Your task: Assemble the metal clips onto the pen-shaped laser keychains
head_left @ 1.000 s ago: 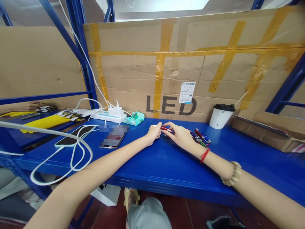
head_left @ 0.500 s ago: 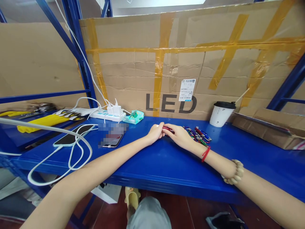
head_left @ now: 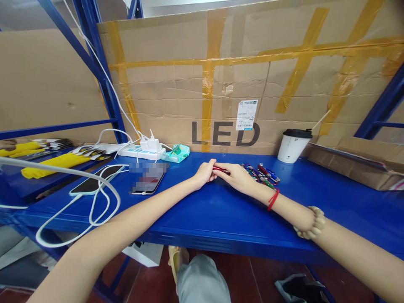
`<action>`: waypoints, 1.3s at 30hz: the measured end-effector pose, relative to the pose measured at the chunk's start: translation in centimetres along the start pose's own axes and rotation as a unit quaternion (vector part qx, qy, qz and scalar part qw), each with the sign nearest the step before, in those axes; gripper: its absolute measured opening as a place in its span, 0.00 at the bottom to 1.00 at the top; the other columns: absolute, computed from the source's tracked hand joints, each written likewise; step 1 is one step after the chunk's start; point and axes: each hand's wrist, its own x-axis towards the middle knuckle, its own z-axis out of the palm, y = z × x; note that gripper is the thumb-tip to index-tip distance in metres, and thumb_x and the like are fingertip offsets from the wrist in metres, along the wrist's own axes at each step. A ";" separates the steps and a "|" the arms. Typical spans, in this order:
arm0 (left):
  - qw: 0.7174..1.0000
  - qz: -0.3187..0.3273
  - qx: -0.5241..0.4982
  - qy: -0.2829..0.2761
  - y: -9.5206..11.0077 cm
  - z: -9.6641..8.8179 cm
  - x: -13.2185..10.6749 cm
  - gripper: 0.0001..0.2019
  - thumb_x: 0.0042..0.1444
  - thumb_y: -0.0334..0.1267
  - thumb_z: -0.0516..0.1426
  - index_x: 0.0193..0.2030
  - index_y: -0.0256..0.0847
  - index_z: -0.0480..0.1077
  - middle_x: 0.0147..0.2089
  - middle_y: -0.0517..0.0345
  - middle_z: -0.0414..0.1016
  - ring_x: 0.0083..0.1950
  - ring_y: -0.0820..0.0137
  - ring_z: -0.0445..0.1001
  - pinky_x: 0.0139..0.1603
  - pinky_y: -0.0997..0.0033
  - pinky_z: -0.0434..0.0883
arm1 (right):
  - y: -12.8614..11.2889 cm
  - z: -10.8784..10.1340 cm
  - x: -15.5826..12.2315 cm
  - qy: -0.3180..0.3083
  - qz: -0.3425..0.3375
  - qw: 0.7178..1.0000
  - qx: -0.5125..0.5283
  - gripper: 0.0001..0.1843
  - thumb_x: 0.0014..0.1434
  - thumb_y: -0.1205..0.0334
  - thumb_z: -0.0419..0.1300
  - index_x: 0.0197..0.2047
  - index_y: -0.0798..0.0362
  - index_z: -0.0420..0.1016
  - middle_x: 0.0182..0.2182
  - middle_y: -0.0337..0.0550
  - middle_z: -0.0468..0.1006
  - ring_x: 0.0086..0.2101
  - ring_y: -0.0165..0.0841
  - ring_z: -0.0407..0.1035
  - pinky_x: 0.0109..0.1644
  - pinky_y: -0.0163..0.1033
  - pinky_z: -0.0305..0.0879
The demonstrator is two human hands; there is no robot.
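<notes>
Head view: slim red item (head_left: 222, 170) near frame centre, fingers of left hand (head_left: 204, 173) and right hand (head_left: 236, 176) closed on opposite ends, likely light, stiff, slick; best pinched along its sides.

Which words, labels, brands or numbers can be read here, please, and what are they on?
"LED", in large dark letters on the cardboard.
Too small or blurred to read: the print and barcode on the white label, the mark on the white cup, and any print on the teal packet or the red slim item.
</notes>
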 end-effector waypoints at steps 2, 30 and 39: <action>1.000 0.008 0.012 -0.002 -0.1 0.0 0.0 0.26 0.61 0.41 0.39 0.13 0.37 0.58 0.10 0.62 0.56 0.12 0.79 0.54 0.17 0.76 0.53 | -0.1 -0.1 0.0 -0.005 -0.001 1.000 -0.007 0.18 0.63 0.51 0.47 0.50 0.45 0.72 0.44 0.40 0.77 0.41 0.37 0.71 0.39 0.37 0.65; 0.989 0.037 0.142 -0.023 -0.5 -0.4 0.1 0.27 0.60 0.46 0.39 0.13 0.38 0.60 0.10 0.61 0.57 0.16 0.76 0.57 0.24 0.74 0.56 | -0.5 -0.4 -0.2 -0.047 0.001 0.998 -0.049 0.14 0.61 0.54 0.50 0.37 0.52 0.74 0.34 0.44 0.79 0.31 0.34 0.71 0.34 0.35 0.61; 0.988 0.040 0.146 -0.023 -0.8 -0.4 0.3 0.28 0.60 0.45 0.39 0.11 0.39 0.57 0.10 0.61 0.57 0.16 0.76 0.56 0.25 0.73 0.56 | -0.1 -0.2 -0.1 -0.054 -0.011 0.997 -0.048 0.14 0.61 0.55 0.50 0.38 0.52 0.74 0.34 0.44 0.78 0.30 0.33 0.70 0.33 0.34 0.59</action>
